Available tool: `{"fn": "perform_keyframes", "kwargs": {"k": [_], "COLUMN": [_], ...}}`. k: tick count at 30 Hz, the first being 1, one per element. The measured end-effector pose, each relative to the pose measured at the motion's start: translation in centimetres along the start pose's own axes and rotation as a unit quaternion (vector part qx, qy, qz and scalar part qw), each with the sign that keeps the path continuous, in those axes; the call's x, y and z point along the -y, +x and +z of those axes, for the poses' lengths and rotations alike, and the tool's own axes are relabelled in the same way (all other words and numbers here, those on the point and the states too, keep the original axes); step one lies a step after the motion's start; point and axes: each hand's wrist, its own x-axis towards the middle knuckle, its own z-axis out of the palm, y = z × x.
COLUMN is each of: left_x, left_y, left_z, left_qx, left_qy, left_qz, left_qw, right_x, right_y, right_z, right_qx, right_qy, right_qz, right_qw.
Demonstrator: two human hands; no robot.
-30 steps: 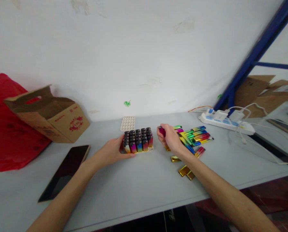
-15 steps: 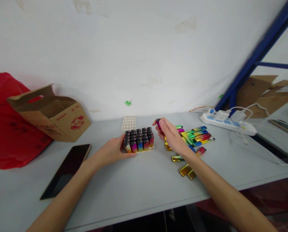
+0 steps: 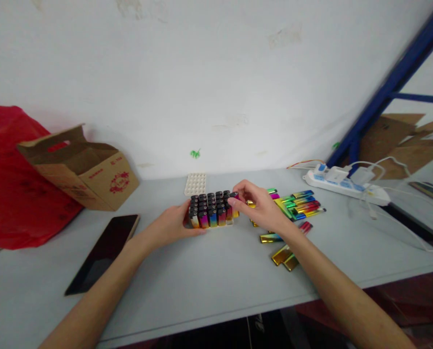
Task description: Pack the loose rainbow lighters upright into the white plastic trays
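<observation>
Upright lighters (image 3: 212, 216) stand in a tray (image 3: 230, 223) on the worktop (image 3: 202, 276); at the tray's left end the left hand (image 3: 171, 224) cups them; at its right end the right hand (image 3: 256, 206) pinches one lighter (image 3: 234, 195), probably light, stiff and slick, best gripped by its sides

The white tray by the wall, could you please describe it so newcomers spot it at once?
On the grey table, start at the cardboard box by the red bag. To its right, just beyond the upright lighters, lies the white tray. Its pale grid of round dots sets it apart from those black-topped lighters.
</observation>
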Motion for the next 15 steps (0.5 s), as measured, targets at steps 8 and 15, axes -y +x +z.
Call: {"fn": "perform_keyframes", "kwargs": {"k": [8, 15], "left_x": [-0.24, -0.01], "left_y": [0.01, 0.06], "left_z": [-0.10, -0.06], "left_qx": [0.025, 0.029], "left_qy": [-0.006, 0.011], "left_qz": [-0.007, -0.013], "left_qw": [1.000, 0.999], "right_x": [-0.39, -0.59], "right_y": [-0.05, -0.03], "right_z": [-0.63, -0.77], "right_qx": [0.109, 0.105], "right_qy": [-0.108, -0.125], "right_qz": [-0.009, -0.005], "right_qw": [0.988, 0.987]}}
